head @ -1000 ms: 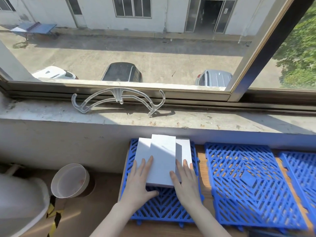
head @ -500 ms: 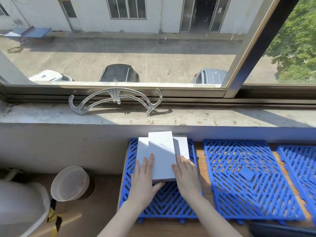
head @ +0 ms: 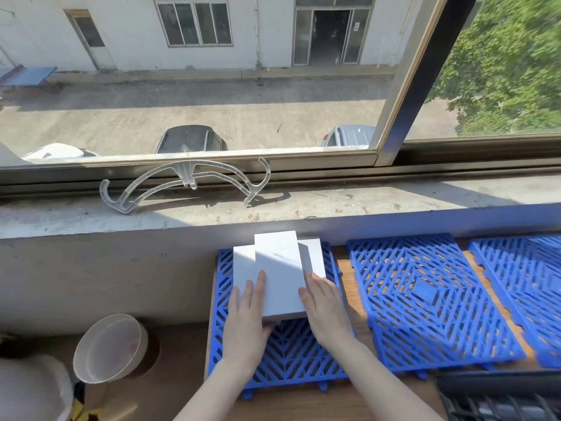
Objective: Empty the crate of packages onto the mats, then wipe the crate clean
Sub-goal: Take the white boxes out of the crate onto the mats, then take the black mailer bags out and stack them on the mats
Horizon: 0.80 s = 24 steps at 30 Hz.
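- Left hand (head: 247,317): fingers straight and spread, lying flat on the white packages; the thumb rests at the near edge of the top package (head: 279,278).
- Right hand (head: 326,308): fingers straight and close together, laid against the right side of the top package, palm down over the mat.
- Top package: a flat white box lying across two others, its far end towards the wall.
- Left package (head: 243,262) and right package (head: 315,256): white boxes partly covered by the top one, each showing at one side of it.
- Left mat (head: 288,360): blue plastic lattice carrying all three packages at its far end, near the wall.
- Middle mat (head: 425,299) and right mat (head: 522,299): the same blue lattice, side by side to the right, with nothing on them.
- Crate (head: 498,399): dark slatted rim at the lower right corner; its inside is out of view.
- Tabletop (head: 303,408): wood, visible between and in front of the mats.
- Windowsill (head: 379,205): concrete ledge bearing a clear plastic frame (head: 186,174) of curved shape.
- Translucent cup (head: 109,347): tilted, to the left of the mats.
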Motion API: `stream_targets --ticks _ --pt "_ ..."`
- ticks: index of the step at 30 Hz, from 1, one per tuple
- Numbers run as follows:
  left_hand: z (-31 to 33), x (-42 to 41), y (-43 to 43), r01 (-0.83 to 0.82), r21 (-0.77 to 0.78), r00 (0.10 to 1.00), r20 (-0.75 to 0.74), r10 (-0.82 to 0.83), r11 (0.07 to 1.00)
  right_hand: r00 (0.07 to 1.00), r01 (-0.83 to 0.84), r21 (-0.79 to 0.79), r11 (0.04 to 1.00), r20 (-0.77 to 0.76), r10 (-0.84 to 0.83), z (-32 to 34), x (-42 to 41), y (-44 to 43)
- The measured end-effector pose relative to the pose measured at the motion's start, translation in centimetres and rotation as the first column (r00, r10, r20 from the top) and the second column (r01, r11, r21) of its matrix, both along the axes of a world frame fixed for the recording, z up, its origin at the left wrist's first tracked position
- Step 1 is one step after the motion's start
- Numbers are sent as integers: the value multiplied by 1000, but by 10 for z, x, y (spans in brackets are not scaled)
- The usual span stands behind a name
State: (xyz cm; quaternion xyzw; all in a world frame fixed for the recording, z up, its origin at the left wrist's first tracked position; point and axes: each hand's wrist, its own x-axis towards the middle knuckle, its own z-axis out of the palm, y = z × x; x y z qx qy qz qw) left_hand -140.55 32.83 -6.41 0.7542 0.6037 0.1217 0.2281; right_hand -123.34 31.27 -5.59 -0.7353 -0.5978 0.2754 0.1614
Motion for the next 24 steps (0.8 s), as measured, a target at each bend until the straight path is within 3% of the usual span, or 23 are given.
stream_targets --ticks 5,9,12,19,24 --pt "7 -8 0 29 -80 995 98 -21 996 994 58 -15 998 -92 -59 8 1 -5" --pt "28 -12 -9 48 -25 999 22 -47 999 995 41 3 999 -86 -41 36 7 -19" --pt "51 -9 -23 28 51 998 60 -31 998 996 31 24 999 -89 -29 57 18 -30" --pt "115 44 -86 -54 231 953 302 -18 972 998 30 235 972 -65 -15 129 65 -93" --pt "149 123 -155 38 295 911 381 -154 955 998 42 389 920 -66 -18 191 127 -177"
